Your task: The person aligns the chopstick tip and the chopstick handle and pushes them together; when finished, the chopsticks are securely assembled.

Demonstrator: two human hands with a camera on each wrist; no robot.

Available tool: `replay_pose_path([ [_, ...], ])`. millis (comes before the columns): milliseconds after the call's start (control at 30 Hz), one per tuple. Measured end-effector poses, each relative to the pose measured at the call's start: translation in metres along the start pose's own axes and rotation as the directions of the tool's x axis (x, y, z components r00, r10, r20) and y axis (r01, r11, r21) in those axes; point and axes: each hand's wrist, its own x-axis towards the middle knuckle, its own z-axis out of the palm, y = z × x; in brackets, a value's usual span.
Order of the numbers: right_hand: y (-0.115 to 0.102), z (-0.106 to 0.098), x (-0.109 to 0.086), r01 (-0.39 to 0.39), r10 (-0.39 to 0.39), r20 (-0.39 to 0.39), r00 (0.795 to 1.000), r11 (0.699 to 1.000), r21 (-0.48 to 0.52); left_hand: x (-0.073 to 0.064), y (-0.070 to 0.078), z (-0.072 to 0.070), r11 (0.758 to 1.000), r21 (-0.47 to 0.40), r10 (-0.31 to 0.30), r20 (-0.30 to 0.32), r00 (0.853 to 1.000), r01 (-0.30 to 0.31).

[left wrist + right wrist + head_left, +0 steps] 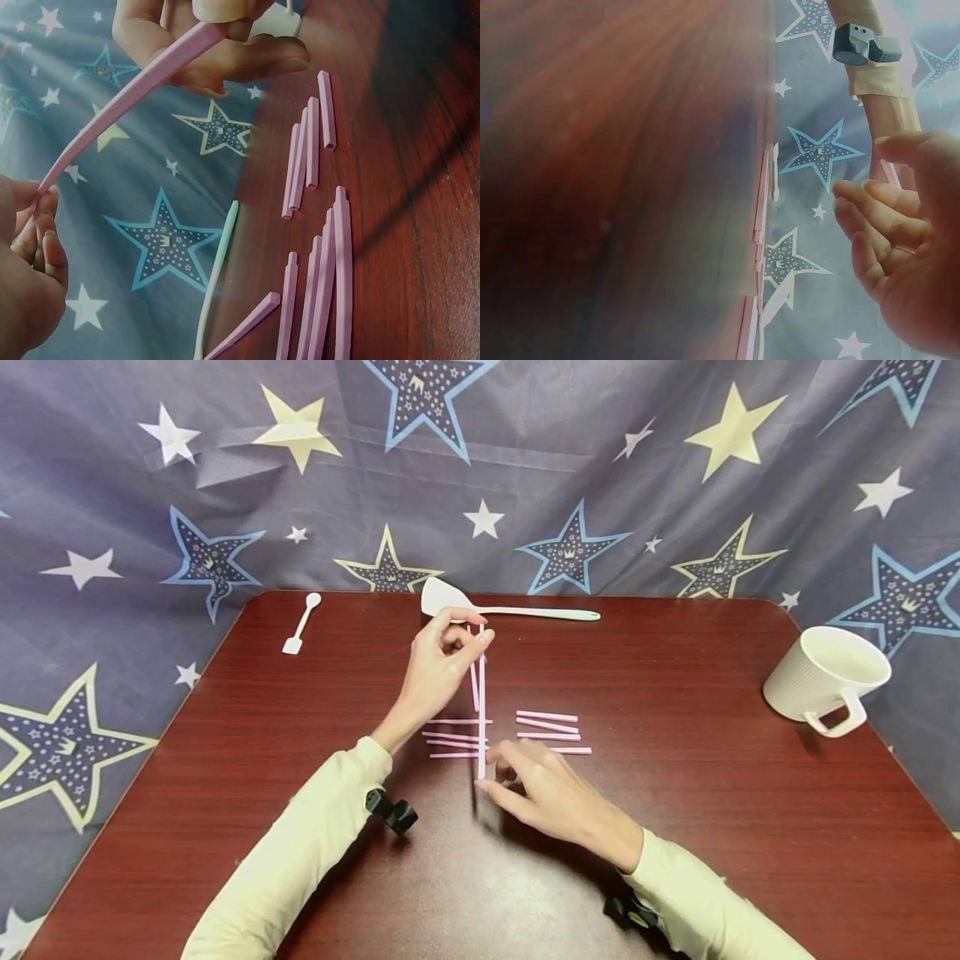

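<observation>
A long, slender pink stick runs between both hands, above the table in the head view. The left hand pinches its far end between thumb and fingertips. Around the near end, the thumb and index finger of the right hand hold it. In the left wrist view the stick looks square-sided, with a slight bend close to the left fingertips. Most of it is hidden by the right hand in the right wrist view. Below lie shorter pink sticks in a left group and a right group.
One more pink stick lies lengthwise behind the held one. A white spatula with a pale green handle end rests along the back edge. A small white double-ended scoop is at the back left, a ribbed white mug at the right.
</observation>
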Motion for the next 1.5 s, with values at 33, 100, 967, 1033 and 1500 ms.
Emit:
replay_pose_path([
  [33,0.000,0.000,0.000,-0.005,0.005,0.003,1.000,1.000,0.000,0.001,-0.004,0.000,1.000,0.003,0.001,-0.001,1.000,-0.001],
  [100,0.000,0.000,0.001,-0.012,0.012,0.006,1.000,1.000,0.001,0.002,-0.009,0.000,1.000,0.007,0.001,-0.002,1.000,-0.001],
  [967,0.046,-0.008,0.033,0.040,-0.025,0.070,0.997,0.975,-0.218,0.063,-0.056,-0.020,0.953,0.257,-0.216,0.205,0.955,0.161],
  [1033,0.049,-0.005,0.036,0.049,-0.029,0.082,0.996,0.968,-0.247,0.068,-0.060,-0.020,0.941,0.288,-0.247,0.235,0.940,0.176],
  [1500,0.063,0.002,0.052,0.008,0.046,0.135,0.990,0.927,-0.374,0.082,-0.088,-0.024,0.907,0.348,-0.332,0.244,0.911,0.237],
])
